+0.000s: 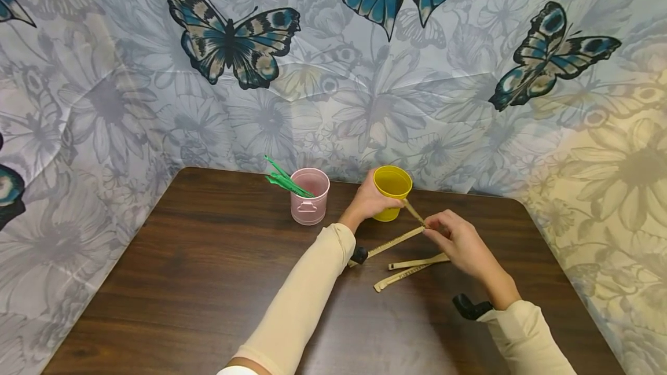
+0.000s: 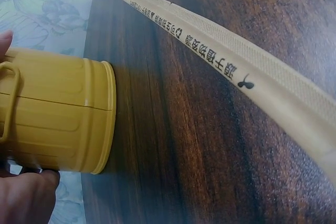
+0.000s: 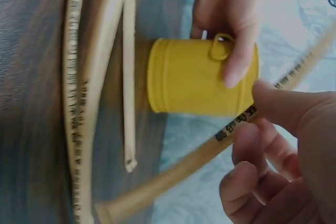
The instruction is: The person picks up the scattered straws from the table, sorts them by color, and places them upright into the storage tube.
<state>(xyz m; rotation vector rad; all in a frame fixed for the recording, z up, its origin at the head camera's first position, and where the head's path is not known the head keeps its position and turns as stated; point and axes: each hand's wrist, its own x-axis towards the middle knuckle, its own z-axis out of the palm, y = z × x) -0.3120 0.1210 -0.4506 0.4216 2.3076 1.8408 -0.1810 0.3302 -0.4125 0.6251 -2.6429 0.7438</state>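
Note:
A yellow cup shaped like a little bucket point(image 1: 392, 190) stands at the back of the table. My left hand point(image 1: 369, 197) grips its side, thumb at the front near the rim. Just right of the cup, my right hand point(image 1: 461, 242) pinches a tan paper-wrapped straw point(image 3: 189, 158) between thumb and fingers. In the right wrist view that straw slants past the cup's mouth, outside it. Three similar wrapped straws lie on the table, one point(image 1: 396, 242) by my left wrist and a crossed pair, upper point(image 1: 414, 263) and lower point(image 1: 401, 276), below my right hand.
Left of the yellow cup stands a pink bucket-shaped cup point(image 1: 308, 213) with several thin green sticks point(image 1: 288, 181) leaning out of it. The dark wooden table point(image 1: 182, 271) backs onto a butterfly-printed cloth point(image 1: 323, 103). Black wrist cameras, left point(image 1: 359, 255) and right point(image 1: 471, 307), sit near the cuffs.

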